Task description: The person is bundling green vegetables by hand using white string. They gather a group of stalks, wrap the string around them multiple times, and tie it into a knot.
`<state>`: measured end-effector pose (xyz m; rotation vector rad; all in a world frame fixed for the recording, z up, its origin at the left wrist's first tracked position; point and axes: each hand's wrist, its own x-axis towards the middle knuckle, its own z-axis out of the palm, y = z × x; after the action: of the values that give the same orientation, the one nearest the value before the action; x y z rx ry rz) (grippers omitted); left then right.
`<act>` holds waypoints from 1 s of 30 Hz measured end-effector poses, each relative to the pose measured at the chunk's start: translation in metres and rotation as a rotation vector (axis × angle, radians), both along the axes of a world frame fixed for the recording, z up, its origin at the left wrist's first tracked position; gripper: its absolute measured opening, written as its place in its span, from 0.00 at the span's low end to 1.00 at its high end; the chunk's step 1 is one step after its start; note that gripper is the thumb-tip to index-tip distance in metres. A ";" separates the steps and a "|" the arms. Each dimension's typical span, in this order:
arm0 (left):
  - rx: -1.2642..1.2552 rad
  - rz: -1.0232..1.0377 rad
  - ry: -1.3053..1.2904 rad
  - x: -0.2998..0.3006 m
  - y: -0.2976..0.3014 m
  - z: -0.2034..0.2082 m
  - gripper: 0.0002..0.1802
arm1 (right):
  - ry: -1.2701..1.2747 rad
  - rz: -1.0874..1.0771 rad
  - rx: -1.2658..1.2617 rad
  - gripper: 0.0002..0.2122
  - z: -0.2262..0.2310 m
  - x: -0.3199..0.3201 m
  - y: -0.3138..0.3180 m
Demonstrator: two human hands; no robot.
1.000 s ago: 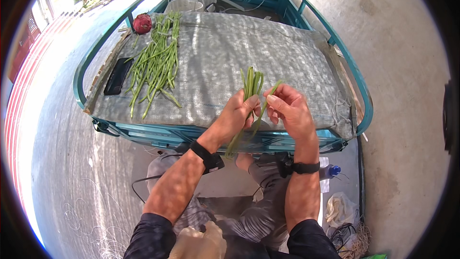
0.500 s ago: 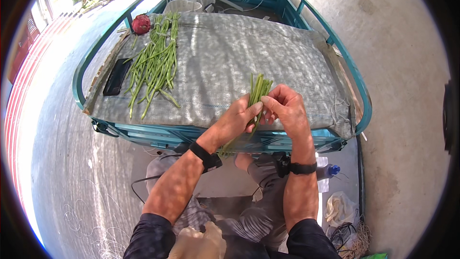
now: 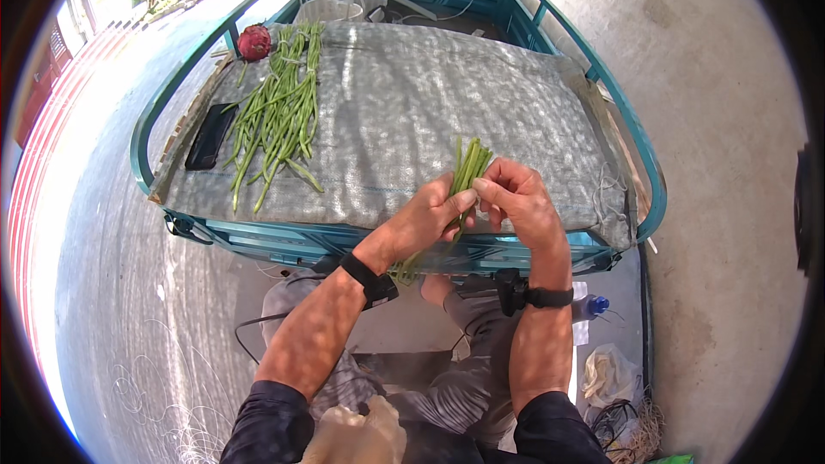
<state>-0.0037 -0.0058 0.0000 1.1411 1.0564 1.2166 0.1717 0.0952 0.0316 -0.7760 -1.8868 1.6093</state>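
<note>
Your left hand [image 3: 427, 222] and right hand [image 3: 516, 199] are meeting fingertip to fingertip, pinching a slim bundle of long green beans [image 3: 467, 174] above the coarse woven grey sack [image 3: 412, 112]; further off, loose beans [image 3: 277, 113] are lying flat.

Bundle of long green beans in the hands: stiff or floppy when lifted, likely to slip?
The bundle of long green beans probably flexes: its lower ends droop below the left hand. Likely light, since fingertips of the right hand steady it. Thin smooth pods may slide apart unless pinched together.
</note>
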 end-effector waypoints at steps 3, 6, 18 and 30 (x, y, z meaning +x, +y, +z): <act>-0.002 0.009 0.019 -0.001 -0.001 0.003 0.21 | -0.029 0.013 -0.006 0.10 -0.001 0.002 0.003; -0.013 -0.021 -0.027 -0.003 -0.002 0.006 0.20 | 0.003 0.011 -0.071 0.11 0.001 0.000 0.000; 0.075 -0.209 -0.311 -0.002 -0.013 0.001 0.17 | 0.281 0.326 -0.309 0.28 0.001 -0.017 -0.017; 0.046 -0.145 0.181 -0.006 -0.006 0.005 0.41 | 0.204 0.101 -0.070 0.22 0.005 -0.034 -0.025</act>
<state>-0.0096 -0.0121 0.0053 1.3592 1.0640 1.0427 0.1380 0.0704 0.0364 -0.5292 -1.7566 1.7539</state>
